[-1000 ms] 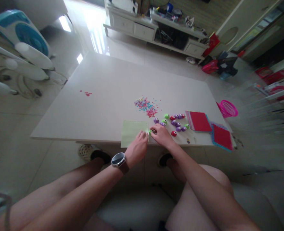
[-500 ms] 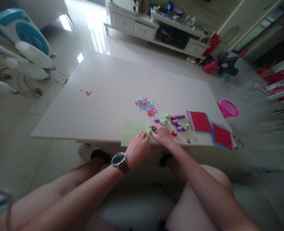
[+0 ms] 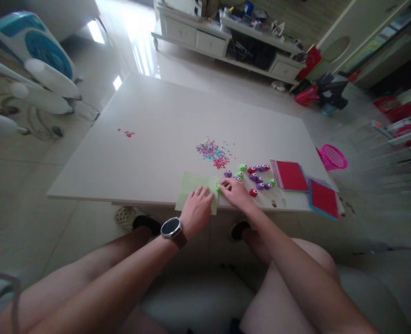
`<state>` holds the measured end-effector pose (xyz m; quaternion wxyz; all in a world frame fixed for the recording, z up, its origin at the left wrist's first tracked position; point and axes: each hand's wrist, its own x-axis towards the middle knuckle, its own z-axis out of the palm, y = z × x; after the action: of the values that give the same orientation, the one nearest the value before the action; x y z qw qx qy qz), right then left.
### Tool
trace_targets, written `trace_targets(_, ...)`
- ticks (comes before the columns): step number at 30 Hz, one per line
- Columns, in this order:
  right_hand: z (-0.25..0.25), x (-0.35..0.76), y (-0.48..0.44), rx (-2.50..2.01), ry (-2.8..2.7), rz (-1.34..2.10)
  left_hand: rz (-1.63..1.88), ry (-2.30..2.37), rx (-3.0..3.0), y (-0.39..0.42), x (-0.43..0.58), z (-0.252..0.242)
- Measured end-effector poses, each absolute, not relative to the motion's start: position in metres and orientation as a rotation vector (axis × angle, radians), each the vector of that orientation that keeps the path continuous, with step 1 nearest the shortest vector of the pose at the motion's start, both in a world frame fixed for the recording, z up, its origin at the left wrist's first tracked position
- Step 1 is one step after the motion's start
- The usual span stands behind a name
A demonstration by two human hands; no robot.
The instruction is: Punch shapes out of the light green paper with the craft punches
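A light green sheet of paper (image 3: 187, 185) lies at the near edge of the table, with small holes along its top and right edges. My left hand (image 3: 197, 205) rests on the paper with its fingers stretched out, pressing it flat. My right hand (image 3: 236, 194) is closed on a small green paper punch (image 3: 218, 188) at the sheet's right edge. Fingers partly hide the punch. Several more punches with eye shapes, purple (image 3: 253, 176), red (image 3: 253, 192) and green (image 3: 243, 167), stand just right of and beyond my right hand.
A pile of coloured confetti (image 3: 212, 152) lies beyond the paper, and a few pink bits (image 3: 129, 134) are further left. Stacks of coloured paper, topped red (image 3: 290, 176) and red again (image 3: 323, 198), sit at the table's right end. A pink basket (image 3: 333, 157) stands beyond that end.
My left hand has spread its fingers and lies flatter on the paper. The paper has turned slightly. My right hand stays at the sheet's right edge with the green punch.
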<state>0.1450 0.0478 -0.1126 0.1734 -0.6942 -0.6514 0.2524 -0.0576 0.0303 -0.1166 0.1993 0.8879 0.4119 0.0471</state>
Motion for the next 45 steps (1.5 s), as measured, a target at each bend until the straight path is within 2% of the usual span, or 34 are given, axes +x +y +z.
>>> trace_targets(9,-0.11,0.148,0.052,-1.972,-1.686,0.975,0.144,1.145,2.5,0.029,-0.056,-0.116)
trace_targets(27,-0.118,0.148,0.058,-1.919,-1.66,1.013,0.198,1.159,2.471,0.032,-0.054,-0.123)
trace_targets(45,-0.092,0.134,0.083,-2.246,-1.791,1.041,0.121,1.139,2.392,0.044,-0.049,-0.105)
